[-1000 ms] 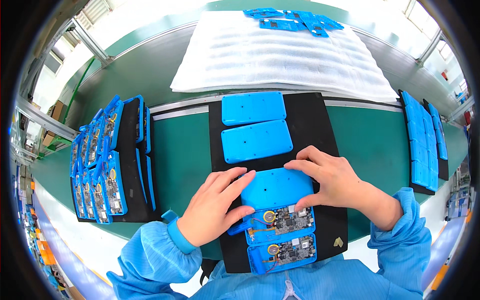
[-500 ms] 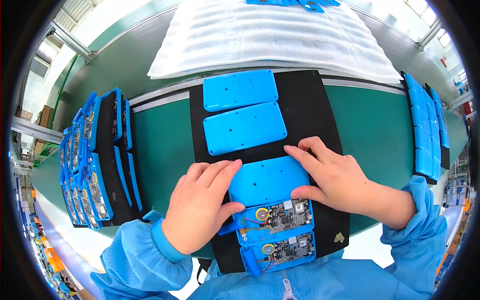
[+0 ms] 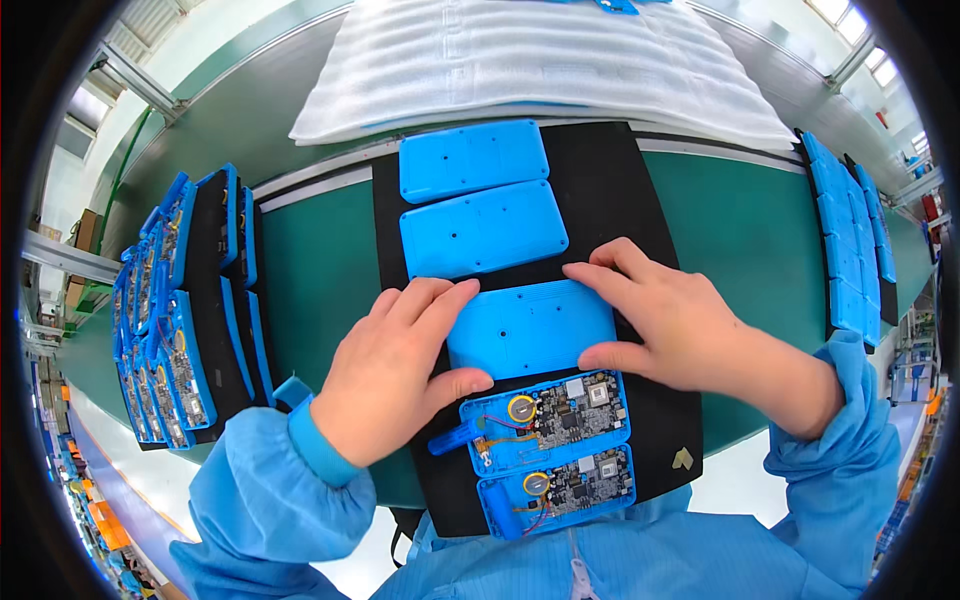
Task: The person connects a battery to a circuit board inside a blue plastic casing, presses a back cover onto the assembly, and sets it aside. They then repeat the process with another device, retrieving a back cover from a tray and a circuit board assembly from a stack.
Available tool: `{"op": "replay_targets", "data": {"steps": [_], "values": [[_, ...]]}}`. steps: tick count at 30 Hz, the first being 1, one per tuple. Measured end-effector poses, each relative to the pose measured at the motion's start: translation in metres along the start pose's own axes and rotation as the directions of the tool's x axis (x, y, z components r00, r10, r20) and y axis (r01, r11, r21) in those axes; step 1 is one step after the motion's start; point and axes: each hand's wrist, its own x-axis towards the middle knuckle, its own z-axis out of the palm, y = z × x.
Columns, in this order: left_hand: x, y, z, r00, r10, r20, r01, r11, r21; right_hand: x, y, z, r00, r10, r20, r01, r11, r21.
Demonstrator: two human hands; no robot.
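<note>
A blue plastic case (image 3: 545, 335) lies flat on a black foam board (image 3: 590, 150), its smooth face with small screw holes upward. My left hand (image 3: 395, 360) grips its left end, thumb at the near corner and fingers at the far one. My right hand (image 3: 665, 325) holds the right end in the same way. Just nearer to me is an uncovered blue half-case (image 3: 550, 422) with a circuit board, a yellow-ringed coin cell and a blue cylindrical battery (image 3: 455, 437) hanging off its left side. A second uncovered half-case (image 3: 560, 488) lies below it.
Beyond my hands, two blue cases (image 3: 485, 228) lie face-up on the board. White foam sheeting (image 3: 540, 65) covers the far side of the green table (image 3: 320, 260). Stacked boards of uncovered cases (image 3: 165, 330) stand at the left, stacked closed cases (image 3: 845, 235) at the right.
The held case has moved slightly away from me, and a gap now shows between it and the uncovered half-case. Both hands keep their grip; the whole view has shifted slightly.
</note>
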Motion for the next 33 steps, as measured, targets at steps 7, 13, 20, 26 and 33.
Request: {"op": "replay_targets", "data": {"steps": [7,13,20,26,33], "values": [[-0.001,0.001,0.008,0.996,0.035,-0.078,-0.031,0.998,0.061,-0.005,-0.003,0.013,0.993,0.064,-0.097,-0.070,0.996,-0.055],[-0.016,0.009,0.007,0.980,0.045,-0.196,-0.064,0.994,-0.088,-0.006,-0.011,0.005,0.989,0.050,-0.141,-0.018,0.974,0.226],[-0.030,-0.002,0.015,0.947,0.171,-0.272,-0.237,0.943,-0.232,-0.026,-0.005,0.028,0.863,-0.288,-0.415,0.310,0.951,-0.015],[-0.031,0.001,0.023,0.909,0.182,-0.374,-0.256,0.954,-0.159,-0.024,-0.007,0.033,0.835,-0.249,-0.490,0.288,0.958,0.004],[-0.027,0.000,0.015,0.958,0.083,-0.274,-0.195,0.890,-0.412,-0.024,-0.008,0.017,0.875,-0.214,-0.434,0.247,0.969,0.021]]}}
